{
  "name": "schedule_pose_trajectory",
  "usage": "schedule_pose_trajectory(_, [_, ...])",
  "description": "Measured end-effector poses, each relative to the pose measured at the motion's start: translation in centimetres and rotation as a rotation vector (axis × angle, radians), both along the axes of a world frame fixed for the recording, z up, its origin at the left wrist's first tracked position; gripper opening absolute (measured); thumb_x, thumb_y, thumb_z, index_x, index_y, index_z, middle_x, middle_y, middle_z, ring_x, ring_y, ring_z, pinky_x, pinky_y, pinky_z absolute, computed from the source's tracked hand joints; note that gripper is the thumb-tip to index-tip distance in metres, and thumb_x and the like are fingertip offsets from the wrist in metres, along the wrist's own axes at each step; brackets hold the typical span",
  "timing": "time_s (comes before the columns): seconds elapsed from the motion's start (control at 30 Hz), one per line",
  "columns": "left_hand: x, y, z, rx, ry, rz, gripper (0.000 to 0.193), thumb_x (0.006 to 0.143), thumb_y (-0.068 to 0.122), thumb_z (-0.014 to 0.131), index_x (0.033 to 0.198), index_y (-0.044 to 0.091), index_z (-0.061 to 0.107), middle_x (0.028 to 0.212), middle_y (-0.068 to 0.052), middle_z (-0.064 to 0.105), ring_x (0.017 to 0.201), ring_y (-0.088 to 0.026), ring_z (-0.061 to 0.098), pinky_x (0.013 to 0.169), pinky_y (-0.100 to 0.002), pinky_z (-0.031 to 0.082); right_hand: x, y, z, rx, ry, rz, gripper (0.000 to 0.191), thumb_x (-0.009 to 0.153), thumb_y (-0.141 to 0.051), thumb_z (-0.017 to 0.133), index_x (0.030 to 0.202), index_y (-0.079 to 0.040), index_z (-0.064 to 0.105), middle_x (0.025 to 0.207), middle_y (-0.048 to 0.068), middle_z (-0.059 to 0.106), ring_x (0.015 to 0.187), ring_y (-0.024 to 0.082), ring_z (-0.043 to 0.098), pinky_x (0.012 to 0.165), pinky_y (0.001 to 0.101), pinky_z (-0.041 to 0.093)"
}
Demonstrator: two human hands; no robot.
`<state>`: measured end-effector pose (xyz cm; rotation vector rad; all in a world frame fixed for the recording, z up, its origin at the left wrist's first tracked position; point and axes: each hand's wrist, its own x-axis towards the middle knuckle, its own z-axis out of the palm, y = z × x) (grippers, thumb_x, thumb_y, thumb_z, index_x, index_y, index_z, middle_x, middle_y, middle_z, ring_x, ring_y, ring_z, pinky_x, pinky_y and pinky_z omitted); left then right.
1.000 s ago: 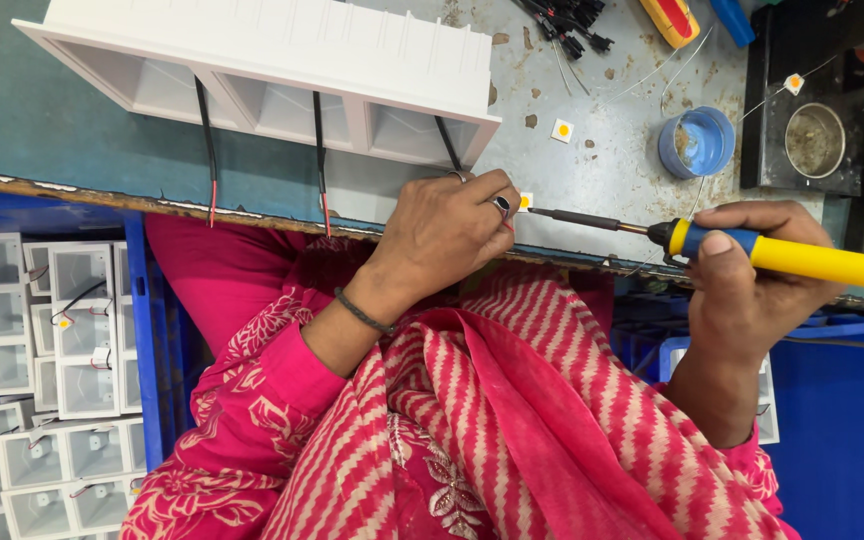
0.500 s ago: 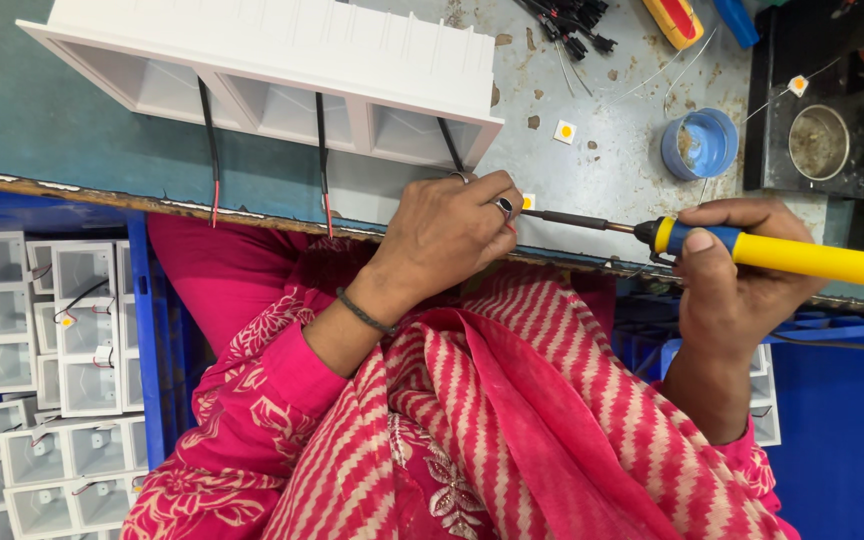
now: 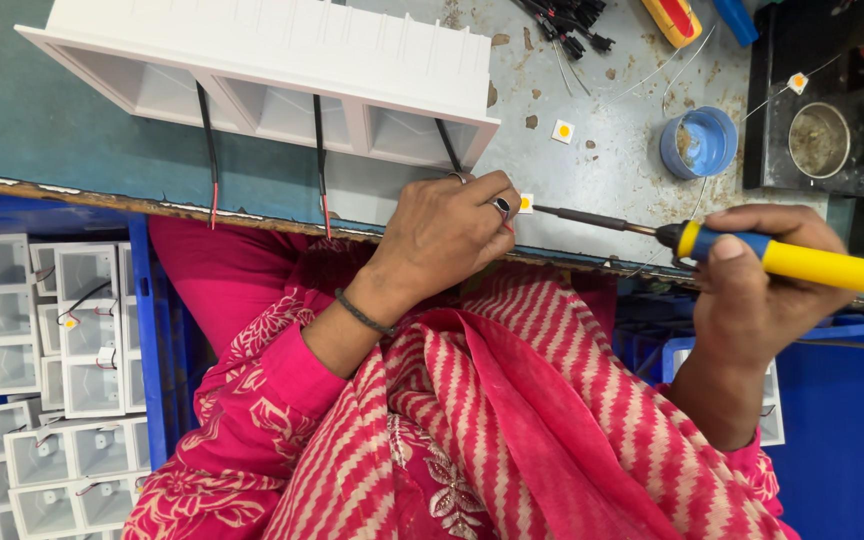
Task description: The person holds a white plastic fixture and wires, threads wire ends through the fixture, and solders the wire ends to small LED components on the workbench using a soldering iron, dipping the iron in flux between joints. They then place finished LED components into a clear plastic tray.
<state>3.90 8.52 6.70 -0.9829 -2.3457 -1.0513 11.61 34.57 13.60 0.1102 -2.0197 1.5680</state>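
My left hand (image 3: 442, 240), with a ring and a dark bracelet, pinches a small white square chip with a yellow centre (image 3: 525, 203) at the bench's front edge, where a black wire (image 3: 448, 146) comes down from a long white multi-cell housing (image 3: 282, 50). My right hand (image 3: 752, 300) grips a yellow-handled soldering iron (image 3: 822, 265). Its dark metal tip reaches left and touches the chip beside my left fingers.
On the grey-green bench (image 3: 72, 140) lie a blue cup (image 3: 700, 142), a loose chip (image 3: 563, 130), black connectors (image 3: 572, 20), a yellow tool (image 3: 674, 18) and a black stand with a metal pot (image 3: 820, 140). A blue crate (image 3: 152, 340) at the lower left holds several white housings.
The soldering iron slid a little left and then back right in my right hand. Its tip stays at the chip, and my left hand has held still.
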Motion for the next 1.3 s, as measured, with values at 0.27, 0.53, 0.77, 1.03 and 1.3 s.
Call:
schedule_pose_trajectory(0.27, [0.0,0.3,0.1,0.0,-0.006,0.007,0.014,0.081,0.016,0.075,0.08,0.007,0.065,0.096,0.0,0.063,0.072,-0.024,0.067,0.062,-0.04,0.053,0.0,0.6,-1.5,0.019,0.003,0.059,0.022,0.102,-0.012,0.075,0.104,0.008,0.064,0.088,0.009,0.065,0.059,0.007,0.053,0.052,0.0167,0.04])
schedule_pose_trajectory(0.53, [-0.1,0.5,0.1,0.0,0.005,0.009,0.013,0.082,0.018,0.075,0.083,0.008,0.066,0.095,-0.001,0.062,0.073,-0.025,0.068,0.064,-0.041,0.054,-0.1,1.1,-1.8,0.064,-0.037,0.093,0.024,0.106,-0.014,0.075,0.104,0.009,0.066,0.079,0.006,0.062,0.059,0.007,0.054,0.054,0.0174,0.04])
schedule_pose_trajectory(0.77, [0.0,0.6,-0.1,-0.015,-0.002,0.017,0.013,0.082,0.017,0.075,0.082,0.008,0.066,0.094,-0.002,0.062,0.073,-0.024,0.068,0.064,-0.041,0.053,0.2,1.4,-1.4,0.05,-0.014,0.059,0.024,0.104,-0.013,0.074,0.102,0.008,0.065,0.082,0.008,0.063,0.057,0.007,0.053,0.052,0.0177,0.04])
schedule_pose_trajectory(1.03, [0.0,0.6,0.0,-0.017,-0.003,0.014,0.014,0.082,0.017,0.076,0.08,0.008,0.065,0.097,0.0,0.063,0.073,-0.024,0.068,0.064,-0.041,0.054,-0.3,1.7,-2.3,-0.064,0.116,0.058,0.039,0.109,-0.026,0.077,0.12,0.007,0.06,0.098,0.016,0.067,0.067,0.017,0.064,0.056,0.025,0.053])
schedule_pose_trajectory(1.3, [0.2,0.1,0.2,0.034,0.004,-0.029,0.012,0.084,0.016,0.076,0.089,0.007,0.07,0.114,-0.004,0.064,0.078,-0.027,0.069,0.069,-0.042,0.054,-3.0,-2.4,-6.0,0.018,0.044,0.4,0.025,0.119,-0.014,0.058,0.139,-0.002,0.05,0.123,0.02,0.067,0.105,0.03,0.075,0.088,0.0417,0.066])
